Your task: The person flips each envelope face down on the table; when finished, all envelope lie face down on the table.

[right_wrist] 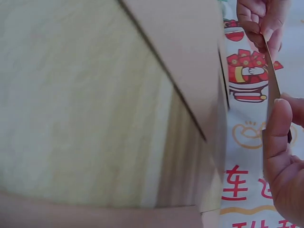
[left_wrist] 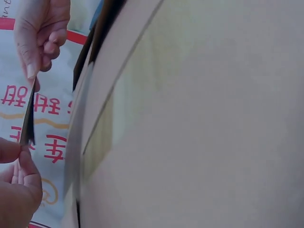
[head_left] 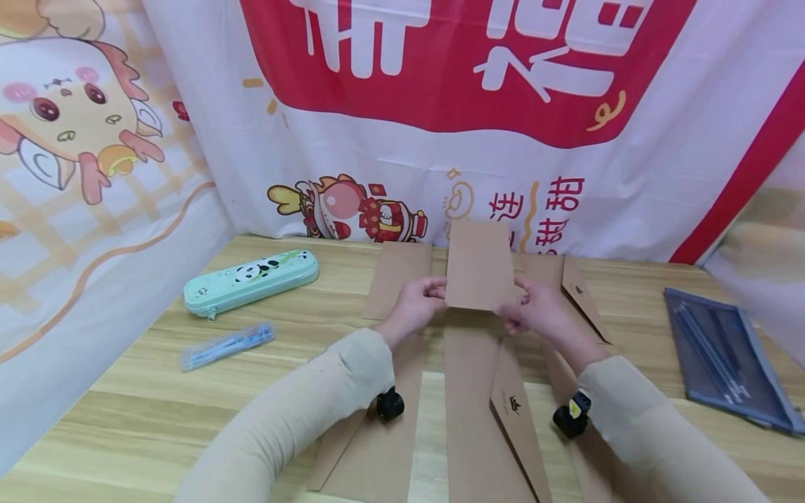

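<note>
A plain brown kraft-paper envelope (head_left: 480,265) is held up above the table between both hands. My left hand (head_left: 418,304) pinches its near left edge between thumb and fingers. At the near right corner, my right hand (head_left: 534,311) pinches it the same way. Both wrist views show the envelope (right_wrist: 273,78) nearly edge-on. Below and around it lie more brown envelopes: one at back left (head_left: 397,276), a flapped one at back right (head_left: 544,269), and a front middle one (head_left: 468,419) with a crown printed on its flap. My forearms partly cover other envelopes (head_left: 383,447).
A mint panda pencil case (head_left: 251,283) lies at the left of the wooden table (head_left: 126,419). Nearer me is a clear packet of blue pens (head_left: 228,346). A blue mesh pouch (head_left: 729,360) with slim items inside lies at right. A printed cloth (head_left: 377,154) hangs behind.
</note>
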